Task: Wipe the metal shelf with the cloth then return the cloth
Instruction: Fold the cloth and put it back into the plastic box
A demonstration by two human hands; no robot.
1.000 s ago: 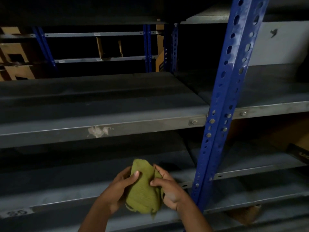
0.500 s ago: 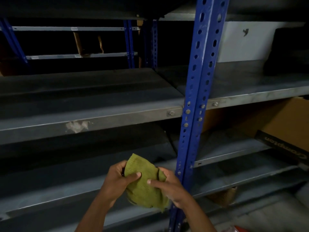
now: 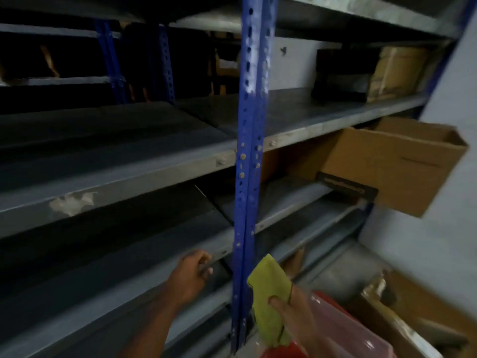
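The olive-green cloth [image 3: 268, 293] hangs low in the middle, just right of the blue upright post, gripped by my right hand [image 3: 291, 308]. My left hand [image 3: 192, 272] is left of the post, its fingers curled over the front lip of a lower grey metal shelf [image 3: 129, 277]. More grey metal shelves [image 3: 134, 177] run across at mid height and above. The frame is blurred.
A blue perforated post [image 3: 249, 151] stands in the centre. A cardboard box [image 3: 392, 164] juts from the right bay, with dark and tan packages [image 3: 366, 73] on the shelf above it. A red and clear plastic container [image 3: 335, 329] and more cardboard sit on the floor at lower right.
The view swung right. My left hand let go of the cloth and moved to the lower shelf's lip. My right hand keeps the cloth, now right of the post.
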